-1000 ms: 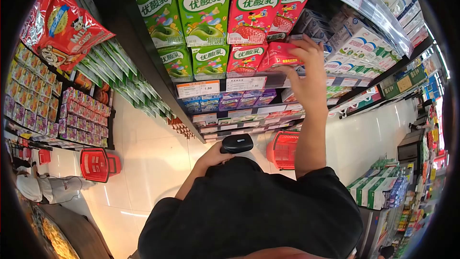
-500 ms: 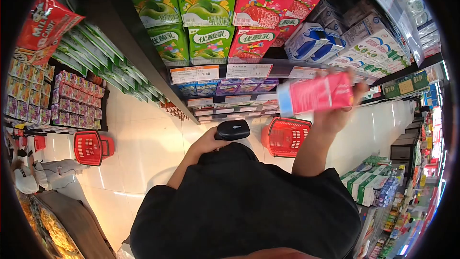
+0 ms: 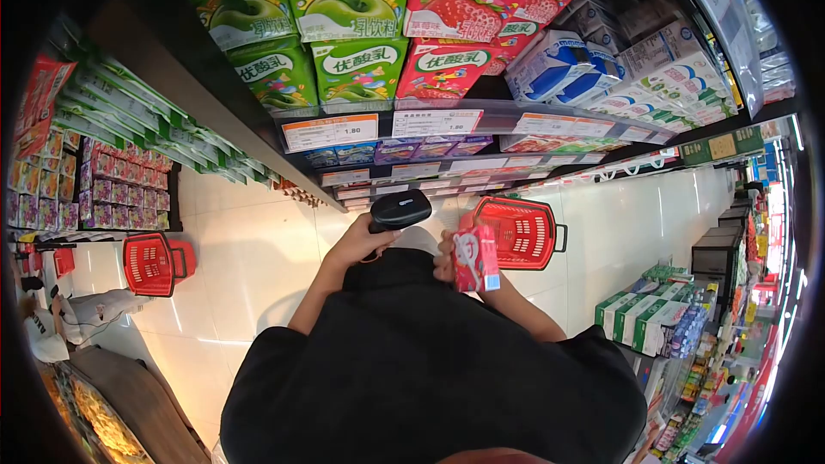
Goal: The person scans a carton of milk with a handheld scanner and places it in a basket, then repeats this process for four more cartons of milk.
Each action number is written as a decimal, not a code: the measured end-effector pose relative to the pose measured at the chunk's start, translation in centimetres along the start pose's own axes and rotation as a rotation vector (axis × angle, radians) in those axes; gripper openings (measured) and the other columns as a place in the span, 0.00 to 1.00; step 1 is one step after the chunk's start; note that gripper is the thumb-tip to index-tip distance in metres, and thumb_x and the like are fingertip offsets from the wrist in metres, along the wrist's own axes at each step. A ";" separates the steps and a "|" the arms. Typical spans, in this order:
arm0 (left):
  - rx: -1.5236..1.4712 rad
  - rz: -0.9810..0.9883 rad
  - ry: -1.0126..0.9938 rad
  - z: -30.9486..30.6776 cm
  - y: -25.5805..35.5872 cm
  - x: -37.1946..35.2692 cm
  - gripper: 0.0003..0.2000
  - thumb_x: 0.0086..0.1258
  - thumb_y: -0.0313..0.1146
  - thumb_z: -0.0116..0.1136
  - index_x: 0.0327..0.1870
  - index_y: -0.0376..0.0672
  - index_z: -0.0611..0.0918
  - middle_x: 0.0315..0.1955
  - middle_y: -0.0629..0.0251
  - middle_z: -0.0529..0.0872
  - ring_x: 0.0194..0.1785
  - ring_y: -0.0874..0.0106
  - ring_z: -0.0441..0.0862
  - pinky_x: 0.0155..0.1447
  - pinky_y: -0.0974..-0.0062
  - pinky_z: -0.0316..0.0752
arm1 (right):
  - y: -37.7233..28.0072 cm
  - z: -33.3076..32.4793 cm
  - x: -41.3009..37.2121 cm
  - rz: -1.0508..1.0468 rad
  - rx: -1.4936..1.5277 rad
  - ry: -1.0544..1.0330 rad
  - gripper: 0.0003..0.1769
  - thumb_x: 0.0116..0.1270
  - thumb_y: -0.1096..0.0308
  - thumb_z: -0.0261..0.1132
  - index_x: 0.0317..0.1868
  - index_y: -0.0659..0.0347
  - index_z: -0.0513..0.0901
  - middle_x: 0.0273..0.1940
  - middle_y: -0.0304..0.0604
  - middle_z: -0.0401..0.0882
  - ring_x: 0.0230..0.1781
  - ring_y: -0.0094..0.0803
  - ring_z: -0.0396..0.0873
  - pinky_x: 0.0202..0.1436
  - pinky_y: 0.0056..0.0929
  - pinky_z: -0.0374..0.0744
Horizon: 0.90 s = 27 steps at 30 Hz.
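My left hand [image 3: 358, 242] is closed around the handle of a black barcode scanner [image 3: 401, 210], held in front of my body with its head turned to the right. Close by on the right, my right hand [image 3: 444, 259] grips a small pink drink carton [image 3: 474, 259]. A white label with a barcode shows on the carton's lower corner. The carton and the scanner are apart. Beyond the carton, a red shopping basket [image 3: 514, 234] stands on the floor.
Ahead, a shelf holds green apple drink cartons [image 3: 359, 69] and pink strawberry drink cartons [image 3: 443, 70] above price tags [image 3: 331, 131]. A second red basket [image 3: 153, 264] is on the floor at left. Green-and-white boxes [image 3: 640, 318] are stacked at right.
My right hand has brought the pink carton down and left, from in front of the shelf to near my chest. The scanner has risen slightly and shifted a little left.
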<state>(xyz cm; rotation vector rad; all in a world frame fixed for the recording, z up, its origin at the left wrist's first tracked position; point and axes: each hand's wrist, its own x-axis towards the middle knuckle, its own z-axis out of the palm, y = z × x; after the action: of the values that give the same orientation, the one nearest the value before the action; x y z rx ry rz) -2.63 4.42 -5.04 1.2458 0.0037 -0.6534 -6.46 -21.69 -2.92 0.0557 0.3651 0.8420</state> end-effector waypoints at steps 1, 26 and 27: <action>0.001 -0.001 -0.002 -0.1 0.1 0.0 0.11 0.65 0.31 0.67 0.40 0.34 0.79 0.22 0.70 0.79 0.22 0.81 0.75 0.27 0.82 0.71 | 0.6 0.0 -0.5 0.064 -0.131 -0.019 0.33 0.67 0.33 0.56 0.47 0.59 0.79 0.36 0.38 0.79 0.41 0.37 0.74 0.50 0.37 0.71; -0.145 -0.112 -0.263 2.0 5.1 -5.7 0.28 0.68 0.32 0.63 0.65 0.32 0.65 0.26 0.69 0.75 0.22 0.82 0.70 0.29 0.82 0.67 | -2.5 4.9 1.8 -0.694 -0.623 0.498 0.34 0.73 0.35 0.43 0.56 0.56 0.75 0.46 0.43 0.82 0.46 0.38 0.83 0.51 0.42 0.82; -0.132 -0.142 -0.253 1.9 4.9 -5.5 0.29 0.68 0.31 0.63 0.66 0.32 0.65 0.26 0.69 0.76 0.22 0.82 0.71 0.29 0.81 0.67 | -2.6 5.5 1.8 -0.731 -0.661 0.507 0.33 0.73 0.36 0.42 0.55 0.55 0.76 0.44 0.42 0.82 0.44 0.37 0.83 0.48 0.42 0.82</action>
<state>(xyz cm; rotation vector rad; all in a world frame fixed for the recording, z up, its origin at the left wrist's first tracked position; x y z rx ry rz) -5.55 6.06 1.85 1.0356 -0.0738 -0.9166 -1.64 -21.54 1.17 -0.8730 0.5173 0.2012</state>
